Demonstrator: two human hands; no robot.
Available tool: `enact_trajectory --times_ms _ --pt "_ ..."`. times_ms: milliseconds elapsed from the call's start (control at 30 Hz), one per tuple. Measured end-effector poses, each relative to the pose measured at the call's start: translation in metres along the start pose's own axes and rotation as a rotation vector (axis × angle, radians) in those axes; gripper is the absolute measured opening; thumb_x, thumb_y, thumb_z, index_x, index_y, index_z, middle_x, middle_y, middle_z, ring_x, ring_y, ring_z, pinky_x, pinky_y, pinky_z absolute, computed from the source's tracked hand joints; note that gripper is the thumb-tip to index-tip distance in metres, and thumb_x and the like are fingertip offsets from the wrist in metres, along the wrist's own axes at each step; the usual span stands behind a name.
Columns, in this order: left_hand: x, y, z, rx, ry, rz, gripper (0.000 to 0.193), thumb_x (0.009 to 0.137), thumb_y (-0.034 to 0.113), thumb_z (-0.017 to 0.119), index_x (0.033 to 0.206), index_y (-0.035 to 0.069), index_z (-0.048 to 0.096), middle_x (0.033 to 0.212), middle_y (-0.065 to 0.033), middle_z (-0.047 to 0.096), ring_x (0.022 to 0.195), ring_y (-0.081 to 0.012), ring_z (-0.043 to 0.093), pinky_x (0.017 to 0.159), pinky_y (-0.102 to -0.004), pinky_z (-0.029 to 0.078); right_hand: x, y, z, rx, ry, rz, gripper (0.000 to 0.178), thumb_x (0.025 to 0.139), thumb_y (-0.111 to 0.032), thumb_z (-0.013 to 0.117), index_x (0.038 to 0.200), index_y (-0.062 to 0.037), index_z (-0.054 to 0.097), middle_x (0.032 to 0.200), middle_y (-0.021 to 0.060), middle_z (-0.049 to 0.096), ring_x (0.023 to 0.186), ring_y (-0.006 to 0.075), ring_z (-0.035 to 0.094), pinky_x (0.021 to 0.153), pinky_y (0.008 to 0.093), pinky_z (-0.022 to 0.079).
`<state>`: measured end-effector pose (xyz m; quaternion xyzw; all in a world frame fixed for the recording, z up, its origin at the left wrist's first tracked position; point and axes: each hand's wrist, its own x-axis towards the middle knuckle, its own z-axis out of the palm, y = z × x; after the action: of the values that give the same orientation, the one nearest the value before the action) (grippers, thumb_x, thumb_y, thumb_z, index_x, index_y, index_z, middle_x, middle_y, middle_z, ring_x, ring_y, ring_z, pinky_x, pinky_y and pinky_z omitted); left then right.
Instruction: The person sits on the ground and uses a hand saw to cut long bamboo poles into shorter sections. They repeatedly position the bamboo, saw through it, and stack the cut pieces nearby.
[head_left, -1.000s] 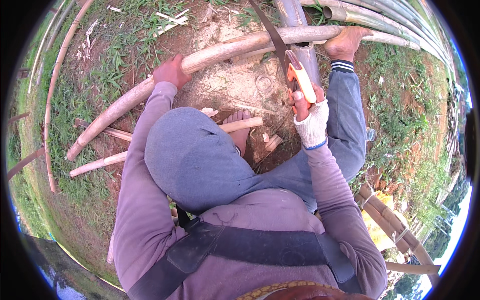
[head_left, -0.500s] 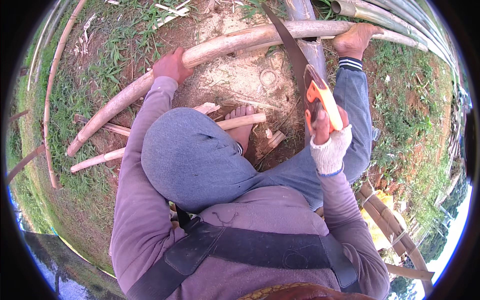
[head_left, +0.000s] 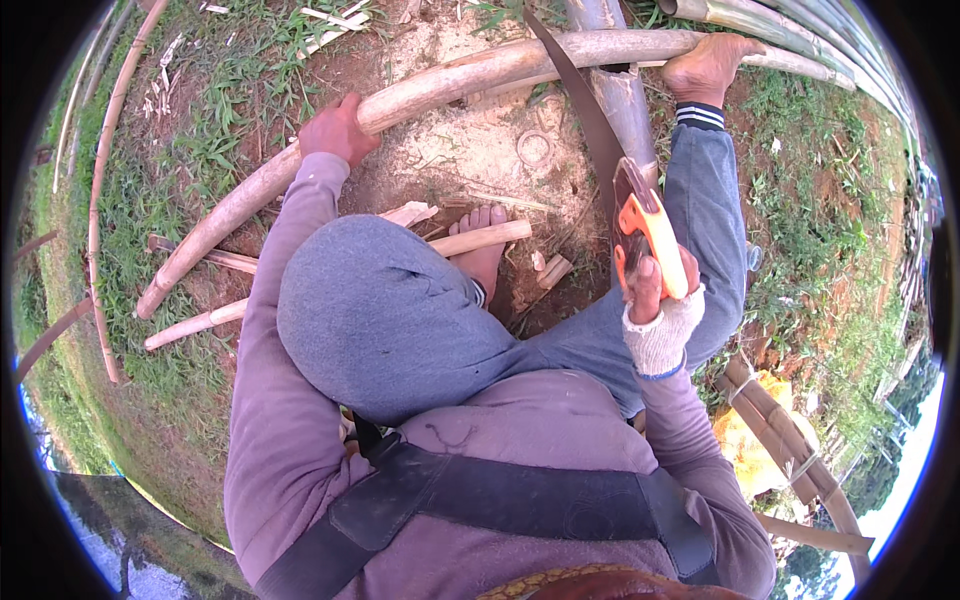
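A long bamboo pole (head_left: 470,75) runs from the lower left up to the far right. It crosses over a thicker grey pole (head_left: 625,110), and my bare right foot (head_left: 708,70) presses on it beside the crossing. My left hand (head_left: 340,131) is wrapped round the pole left of the middle. In a partly gloved right hand (head_left: 662,310) I grip the orange handle of a handsaw (head_left: 645,235). Its dark blade slants up and away to the left, and lies across the bamboo pole just left of the crossing.
Sawdust (head_left: 440,150) covers the ground under the pole. By my left foot (head_left: 480,240) lie short split pieces (head_left: 485,237) and offcuts. Several bamboo poles (head_left: 780,35) are stacked at the far right. A tied bamboo bundle (head_left: 770,425) lies near my right elbow.
My right hand has drawn the handsaw back toward me, its blade still across the pole. My left hand keeps its hold on the pole.
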<state>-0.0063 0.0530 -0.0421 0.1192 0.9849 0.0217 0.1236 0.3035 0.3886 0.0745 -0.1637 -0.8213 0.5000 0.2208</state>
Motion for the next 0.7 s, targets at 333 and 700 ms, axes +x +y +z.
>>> enact_trajectory --times_ms 333,700 --pt "0.011 0.017 -0.005 -0.052 -0.005 0.069 0.067 0.077 0.044 0.089 0.134 0.019 0.063 0.129 -0.0102 0.073 0.118 -0.0345 0.072 0.1 -0.0485 0.058 0.053 -0.018 0.027 -0.316 0.094 -0.245 0.037 0.105 -0.031 0.069 0.116 0.0039 0.068 0.086 0.0151 0.071 0.077 0.0299 0.072 0.073 0.0408 0.055" --pt "0.006 0.012 -0.01 -0.017 -0.017 0.008 0.064 0.077 0.044 0.088 0.131 0.019 0.064 0.123 -0.0126 0.075 0.112 -0.0356 0.073 0.095 -0.0504 0.059 0.128 -0.006 0.085 -0.392 0.072 -0.145 0.031 0.101 -0.027 0.075 0.111 0.0016 0.071 0.082 0.0225 0.073 0.07 0.0377 0.073 0.065 0.0446 0.056"
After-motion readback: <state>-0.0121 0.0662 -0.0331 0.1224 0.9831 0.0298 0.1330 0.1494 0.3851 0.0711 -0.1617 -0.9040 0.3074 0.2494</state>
